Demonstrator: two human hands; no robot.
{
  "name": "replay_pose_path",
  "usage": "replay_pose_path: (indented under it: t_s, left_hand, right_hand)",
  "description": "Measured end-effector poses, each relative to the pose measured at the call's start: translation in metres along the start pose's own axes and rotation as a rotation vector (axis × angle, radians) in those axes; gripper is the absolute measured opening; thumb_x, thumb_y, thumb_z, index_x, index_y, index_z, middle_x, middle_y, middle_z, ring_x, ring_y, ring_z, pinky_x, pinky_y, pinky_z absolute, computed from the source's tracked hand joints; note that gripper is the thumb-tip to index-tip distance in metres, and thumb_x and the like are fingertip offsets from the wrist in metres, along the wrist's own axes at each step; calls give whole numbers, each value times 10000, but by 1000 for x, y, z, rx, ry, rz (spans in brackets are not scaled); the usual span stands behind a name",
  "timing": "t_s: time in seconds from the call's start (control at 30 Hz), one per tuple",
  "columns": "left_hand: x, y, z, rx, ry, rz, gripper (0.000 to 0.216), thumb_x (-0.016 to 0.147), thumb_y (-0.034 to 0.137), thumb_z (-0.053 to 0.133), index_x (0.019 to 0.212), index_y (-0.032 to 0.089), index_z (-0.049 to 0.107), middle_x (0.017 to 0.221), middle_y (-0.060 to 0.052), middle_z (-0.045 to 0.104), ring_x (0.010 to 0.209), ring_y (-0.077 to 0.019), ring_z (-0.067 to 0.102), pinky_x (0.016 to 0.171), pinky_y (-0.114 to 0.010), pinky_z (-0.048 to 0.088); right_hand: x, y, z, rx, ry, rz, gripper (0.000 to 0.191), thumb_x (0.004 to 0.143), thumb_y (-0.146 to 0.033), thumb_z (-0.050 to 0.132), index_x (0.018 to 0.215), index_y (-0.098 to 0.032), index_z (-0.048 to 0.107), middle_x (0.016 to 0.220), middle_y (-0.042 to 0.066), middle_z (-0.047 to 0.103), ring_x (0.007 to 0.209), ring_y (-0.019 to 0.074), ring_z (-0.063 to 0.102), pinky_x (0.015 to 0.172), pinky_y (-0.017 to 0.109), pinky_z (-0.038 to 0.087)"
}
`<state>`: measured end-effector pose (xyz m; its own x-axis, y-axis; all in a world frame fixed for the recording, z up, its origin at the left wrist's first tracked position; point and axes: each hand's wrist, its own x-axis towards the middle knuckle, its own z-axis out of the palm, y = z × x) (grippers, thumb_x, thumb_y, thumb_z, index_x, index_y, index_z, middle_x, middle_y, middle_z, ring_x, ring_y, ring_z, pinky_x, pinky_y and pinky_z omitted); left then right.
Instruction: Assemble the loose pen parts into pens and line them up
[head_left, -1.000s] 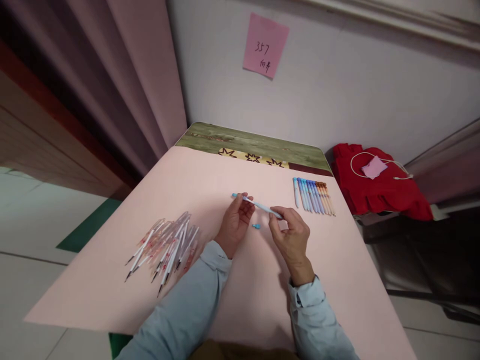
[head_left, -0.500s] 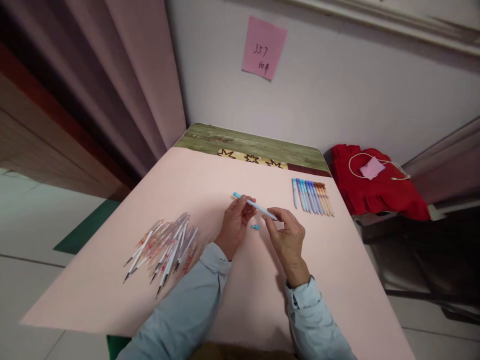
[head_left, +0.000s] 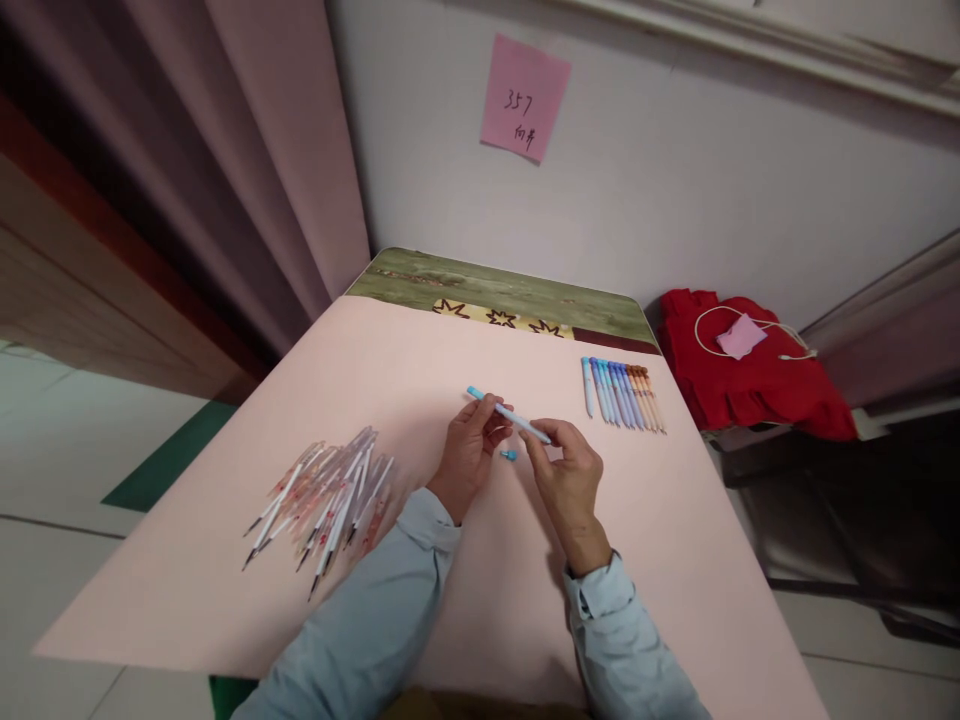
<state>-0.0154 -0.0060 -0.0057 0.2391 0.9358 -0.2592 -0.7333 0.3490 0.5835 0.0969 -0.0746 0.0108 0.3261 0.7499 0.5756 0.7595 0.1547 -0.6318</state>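
A light blue pen (head_left: 510, 415) is held over the pink table cover (head_left: 420, 370), level and slanting from upper left to lower right. My left hand (head_left: 471, 450) pinches the pen's left part. My right hand (head_left: 568, 478) pinches its right end between thumb and fingers. A small blue cap (head_left: 509, 455) lies on the cover just under the pen, between the two hands. Left of my left arm lies a loose heap of several clear pens (head_left: 330, 500) with white refills. At the back right, several blue, purple and orange pens (head_left: 622, 394) lie side by side in a neat row.
A pink sticky note (head_left: 524, 98) with writing is stuck on the wall behind the table. Right of the table sits a red cloth bundle (head_left: 757, 385) with a white cord and a pink slip on it. A curtain (head_left: 247, 170) hangs at the left.
Both hands and the pen have drifted slightly left; my right hand has slid a little closer to my left along the pen. The cap and pen groups have not moved.
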Motion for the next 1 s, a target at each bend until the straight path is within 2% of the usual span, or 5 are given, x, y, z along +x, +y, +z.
replay_pose_path:
  t_s: [0.23,0.47,0.67,0.83,1.0]
  left_hand:
    - [-3,3,2,30,-6,-62,267,703,333,830,828,146,687,835,-41,731,718,-108,672,556,-166,540]
    - [-4,0,2,42,-80,-56,258,744,343,804,847,141,682,865,-67,745,749,-131,701,638,-200,572]
    - [-1,4,4,49,-56,15,262,719,323,819,842,140,676,842,-54,735,787,-148,707,678,-224,576]
    - [1,5,2,78,-23,30,274,712,346,821,839,145,685,845,-54,741,782,-140,702,656,-208,554]
    - [0,3,-1,166,-21,27,265,744,382,785,832,144,708,866,-71,752,730,-131,685,665,-225,532]
  right_hand:
    - [-3,-1,2,-57,-40,66,255,925,-420,595,855,-208,719,796,20,735,675,146,647,633,250,449]
    - [-2,-3,0,-120,-181,253,556,991,-522,411,631,-214,703,588,15,679,516,133,609,528,241,361]
    - [1,-7,-5,-10,-204,296,327,873,-498,600,1031,-222,677,690,-13,702,567,153,627,559,246,412]
    - [-1,-6,-4,150,-211,379,220,839,-431,630,890,-217,641,700,-20,702,542,139,605,537,242,432]
    - [-3,-9,-4,176,-268,379,394,952,-491,479,737,-207,647,622,-3,689,546,139,625,578,243,446]
